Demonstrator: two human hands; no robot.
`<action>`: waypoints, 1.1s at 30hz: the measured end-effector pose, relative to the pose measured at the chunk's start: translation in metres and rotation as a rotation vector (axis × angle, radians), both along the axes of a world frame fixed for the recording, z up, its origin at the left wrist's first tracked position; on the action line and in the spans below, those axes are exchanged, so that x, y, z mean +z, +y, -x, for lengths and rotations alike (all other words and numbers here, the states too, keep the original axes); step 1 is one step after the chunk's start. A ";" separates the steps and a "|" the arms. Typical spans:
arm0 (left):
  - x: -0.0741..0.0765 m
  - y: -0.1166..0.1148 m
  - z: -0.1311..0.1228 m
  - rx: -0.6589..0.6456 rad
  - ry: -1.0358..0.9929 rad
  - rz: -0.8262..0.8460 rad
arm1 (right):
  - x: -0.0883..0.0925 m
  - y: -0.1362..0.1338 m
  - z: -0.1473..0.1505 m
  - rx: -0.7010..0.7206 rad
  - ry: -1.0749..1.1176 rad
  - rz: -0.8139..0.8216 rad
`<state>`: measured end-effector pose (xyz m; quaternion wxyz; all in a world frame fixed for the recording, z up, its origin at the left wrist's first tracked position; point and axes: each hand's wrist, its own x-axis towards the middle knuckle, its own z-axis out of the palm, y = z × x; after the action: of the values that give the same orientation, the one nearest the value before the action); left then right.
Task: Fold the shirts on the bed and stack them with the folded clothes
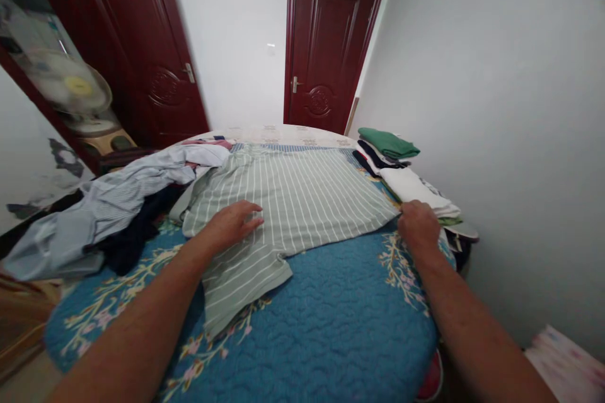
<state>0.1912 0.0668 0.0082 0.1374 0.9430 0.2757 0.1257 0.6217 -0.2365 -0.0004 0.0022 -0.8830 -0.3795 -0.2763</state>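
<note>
Forearms stretch over the blue quilted bed [331, 327]. The left grip [234, 223] lies flat, released, on the green striped shirt [302, 195] spread there; the right grip [418, 223] clenches its right corner. Rumpled clothes [118, 201] lie left, a folded stack [401, 167] far right.

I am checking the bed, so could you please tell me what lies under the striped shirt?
The blue floral quilt shows beneath the striped shirt; anything under its middle is covered.

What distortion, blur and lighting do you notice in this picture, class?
Head view: the wide lens bows the door and rounds the blue quilt; the fan is blurred; light is soft, with faint shadow beneath the left hand on the striped shirt.
</note>
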 end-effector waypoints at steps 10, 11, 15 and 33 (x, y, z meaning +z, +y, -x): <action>-0.027 -0.012 -0.009 -0.145 0.101 -0.055 | -0.021 -0.017 -0.010 -0.226 0.386 -0.164; -0.028 -0.011 -0.009 -0.141 0.105 -0.058 | -0.022 -0.014 -0.010 -0.241 0.436 -0.205; -0.031 -0.010 -0.009 -0.127 0.104 -0.078 | -0.026 -0.003 -0.017 -0.117 0.615 -0.324; -0.036 -0.008 -0.004 -0.139 0.084 -0.109 | -0.041 -0.017 -0.018 -0.060 0.311 -0.366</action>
<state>0.1950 0.0590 -0.0275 0.0825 0.9704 0.2078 0.0909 0.6397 -0.2533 -0.0415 0.2124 -0.9106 -0.2918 -0.2013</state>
